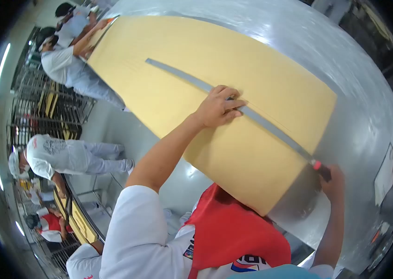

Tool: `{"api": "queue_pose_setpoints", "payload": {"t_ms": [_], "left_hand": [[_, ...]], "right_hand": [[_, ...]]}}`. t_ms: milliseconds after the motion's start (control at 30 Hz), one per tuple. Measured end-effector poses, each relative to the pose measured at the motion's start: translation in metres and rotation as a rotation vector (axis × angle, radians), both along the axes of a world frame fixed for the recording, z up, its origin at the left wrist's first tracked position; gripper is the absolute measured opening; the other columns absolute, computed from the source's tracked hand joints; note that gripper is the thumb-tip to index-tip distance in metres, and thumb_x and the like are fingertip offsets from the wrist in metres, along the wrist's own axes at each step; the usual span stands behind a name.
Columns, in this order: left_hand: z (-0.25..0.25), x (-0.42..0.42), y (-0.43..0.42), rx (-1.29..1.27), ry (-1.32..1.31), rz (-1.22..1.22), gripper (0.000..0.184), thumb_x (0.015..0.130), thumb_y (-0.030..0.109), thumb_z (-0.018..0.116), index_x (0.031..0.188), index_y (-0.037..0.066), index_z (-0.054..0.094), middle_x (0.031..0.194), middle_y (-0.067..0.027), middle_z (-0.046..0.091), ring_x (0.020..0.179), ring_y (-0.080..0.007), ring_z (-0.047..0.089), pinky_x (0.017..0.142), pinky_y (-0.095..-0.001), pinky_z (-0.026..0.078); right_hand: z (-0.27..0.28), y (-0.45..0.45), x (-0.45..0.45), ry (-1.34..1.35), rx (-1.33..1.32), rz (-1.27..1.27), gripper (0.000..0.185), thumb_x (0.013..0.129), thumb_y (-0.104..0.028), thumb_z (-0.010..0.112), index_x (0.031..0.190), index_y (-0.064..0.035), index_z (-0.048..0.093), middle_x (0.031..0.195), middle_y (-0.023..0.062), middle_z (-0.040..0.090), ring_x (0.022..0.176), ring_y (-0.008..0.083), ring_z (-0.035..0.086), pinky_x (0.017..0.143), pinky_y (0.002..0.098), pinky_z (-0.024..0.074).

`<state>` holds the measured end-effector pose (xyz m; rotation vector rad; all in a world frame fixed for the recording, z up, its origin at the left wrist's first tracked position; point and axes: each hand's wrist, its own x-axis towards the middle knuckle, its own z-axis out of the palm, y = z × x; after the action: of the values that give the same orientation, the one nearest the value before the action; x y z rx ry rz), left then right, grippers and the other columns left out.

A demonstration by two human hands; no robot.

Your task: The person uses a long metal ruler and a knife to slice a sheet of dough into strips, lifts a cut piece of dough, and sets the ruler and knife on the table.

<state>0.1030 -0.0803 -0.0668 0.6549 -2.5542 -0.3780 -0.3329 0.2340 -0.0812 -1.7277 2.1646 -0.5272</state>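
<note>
A wide, smooth yellow sheet (pixel 173 42), like sheet cake or rolled dough, covers much of the metal table. Across it runs a long straight grey blade (pixel 275 132), apparently a long knife, ending in a dark handle with a pink band. My left hand (pixel 222 106) grips the blade near its middle, fingers bent around it and against the sheet. A small dark spot shows between those fingers; what it is I cannot tell. At the sheet's near right edge, my right hand (pixel 333 182) is closed around the dark handle. A faint line runs in the sheet alongside the blade.
Shiny metal table (pixel 364 135) surrounds the sheet's right side. At the far end a co-worker (pixel 64 60) leans over the sheet with another long strip. A further person (pixel 66 151) stands left by a trolley bearing yellow slabs (pixel 78 218). Racks (pixel 43 109) line the wall.
</note>
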Motion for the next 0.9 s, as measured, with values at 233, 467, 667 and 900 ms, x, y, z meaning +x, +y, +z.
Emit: {"api": "queue_pose_setpoints", "payload": {"t_ms": [233,467,667,900], "left_hand": [[-0.012,0.035,-0.027,-0.071,0.109,0.029,0.034,0.084,0.030,0.085,0.116,0.018,0.077,0.108,-0.0034,0.064,0.105,-0.0277,0.059,0.095,-0.0455,0.046],[-0.006,0.026,-0.007,-0.076,0.061,-0.033,0.028,0.085,0.037,0.081,0.101,0.016,0.072,0.097,0.0010,0.062,0.098,-0.0229,0.059,0.087,-0.0391,0.048],[-0.009,0.028,-0.019,-0.096,0.098,-0.023,0.027,0.085,0.037,0.082,0.099,0.016,0.073,0.097,0.0021,0.063,0.099,-0.0223,0.058,0.086,-0.0387,0.048],[-0.004,0.030,-0.032,-0.075,0.083,-0.019,0.027,0.085,0.035,0.082,0.102,0.016,0.072,0.099,0.0015,0.062,0.099,-0.0231,0.058,0.086,-0.0394,0.048]], "right_hand": [[0.021,0.011,0.008,0.141,0.089,-0.005,0.035,0.073,-0.004,0.078,0.105,-0.0058,0.062,0.098,0.0162,0.066,0.092,0.0416,0.065,0.082,0.0495,0.0513],[0.017,0.038,-0.002,0.235,-0.012,-0.056,0.037,0.069,0.000,0.083,0.100,-0.0060,0.063,0.097,0.0166,0.067,0.090,0.0421,0.066,0.080,0.0467,0.0522],[0.017,0.029,-0.003,0.144,0.086,-0.147,0.040,0.068,-0.001,0.086,0.101,-0.0052,0.064,0.096,0.0176,0.067,0.090,0.0427,0.067,0.080,0.0454,0.0530],[0.021,0.011,0.004,0.124,0.073,-0.163,0.038,0.072,-0.001,0.084,0.104,-0.0051,0.065,0.096,0.0170,0.067,0.090,0.0422,0.068,0.079,0.0458,0.0527]]}}
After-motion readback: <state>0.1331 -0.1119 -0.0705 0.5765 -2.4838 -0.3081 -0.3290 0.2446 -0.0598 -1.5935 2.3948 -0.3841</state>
